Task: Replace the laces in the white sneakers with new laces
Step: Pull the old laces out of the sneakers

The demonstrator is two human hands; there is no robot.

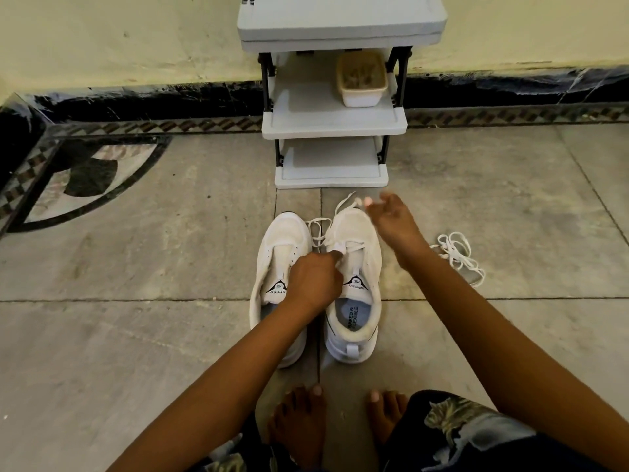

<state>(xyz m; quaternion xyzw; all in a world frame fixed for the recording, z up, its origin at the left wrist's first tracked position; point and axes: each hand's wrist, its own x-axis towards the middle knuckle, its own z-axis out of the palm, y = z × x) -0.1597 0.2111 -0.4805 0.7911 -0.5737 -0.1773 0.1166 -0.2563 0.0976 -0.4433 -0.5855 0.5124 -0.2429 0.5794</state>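
Note:
Two white sneakers stand side by side on the floor, toes pointing away from me: the left sneaker [277, 264] and the right sneaker [357, 277]. A white lace [318, 229] runs loosely through the right sneaker's lower eyelets and trails between the toes. My left hand [315, 279] pinches this lace at the right sneaker's eyelet row. My right hand [393, 218] hovers over the right sneaker's toe, blurred, and seems to pinch the lace's far end [357, 201]. A loose bundle of white laces [457, 257] lies on the floor to the right.
A grey plastic shoe rack [335, 124] stands against the wall just beyond the sneakers, with a cream tub [361, 80] on its middle shelf. My bare feet [299, 427] rest on the stone tiles near the sneakers' heels.

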